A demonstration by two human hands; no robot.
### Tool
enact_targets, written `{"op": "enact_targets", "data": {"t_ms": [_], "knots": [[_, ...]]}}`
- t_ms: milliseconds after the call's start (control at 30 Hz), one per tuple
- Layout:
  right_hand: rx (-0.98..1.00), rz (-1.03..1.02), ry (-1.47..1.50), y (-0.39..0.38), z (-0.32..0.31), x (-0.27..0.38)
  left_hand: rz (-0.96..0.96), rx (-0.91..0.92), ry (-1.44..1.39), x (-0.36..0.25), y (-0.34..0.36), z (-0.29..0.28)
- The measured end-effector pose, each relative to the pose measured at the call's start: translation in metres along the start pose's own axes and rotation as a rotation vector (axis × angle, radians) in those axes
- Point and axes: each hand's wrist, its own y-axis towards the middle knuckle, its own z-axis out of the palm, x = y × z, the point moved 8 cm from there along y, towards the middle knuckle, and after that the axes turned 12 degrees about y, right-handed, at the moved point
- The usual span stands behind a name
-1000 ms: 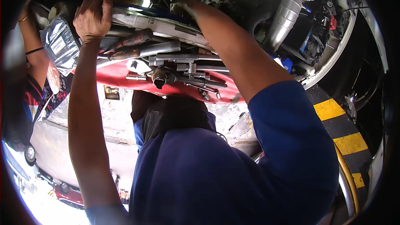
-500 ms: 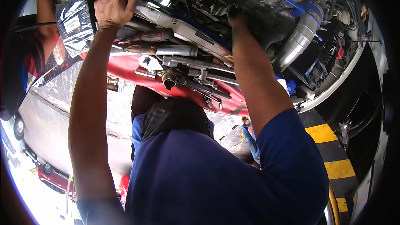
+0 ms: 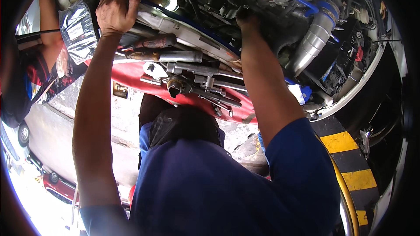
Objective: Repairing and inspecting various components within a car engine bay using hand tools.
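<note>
My left hand (image 3: 116, 12) is at the front of an open engine bay, its fingers bent over the car's front crossbar (image 3: 186, 33) and the thumb apart. My right hand (image 3: 247, 18) reaches deep among dark engine parts; shadow hides its fingers and whatever they touch. Between my forearms, metal hand tools lie along the red front panel (image 3: 131, 75). Among them are a worn red-handled tool (image 3: 155, 41), a threaded metal tube (image 3: 181, 56), long steel bars (image 3: 205, 69) and a dark, round-ended tool (image 3: 175, 88). A bright lamp (image 3: 169, 2) shines beside the crossbar.
A silver duct (image 3: 313, 41) with blue hose joints and a battery (image 3: 326, 63) stand right of my right arm. A silver plastic packet (image 3: 78, 30) lies left of my left hand. Another person's arm (image 3: 50, 17) is at far left. A yellow hose (image 3: 345, 188) runs at lower right.
The whole view has shifted slightly, and more of the yellow hose shows at lower right. Both my hands keep their places on the car.
</note>
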Motion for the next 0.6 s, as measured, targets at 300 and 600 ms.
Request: {"op": "enact_targets", "data": {"t_ms": [300,600], "knots": [[-0.105,0.039,0.210,-0.007,0.000,-0.003,-0.012,0.017,0.003,-0.004,0.003,-0.001],[-0.088,0.033,0.177,0.015,-0.005,0.022,-0.007,-0.060,-0.050,-0.012,0.004,-0.006]]}}
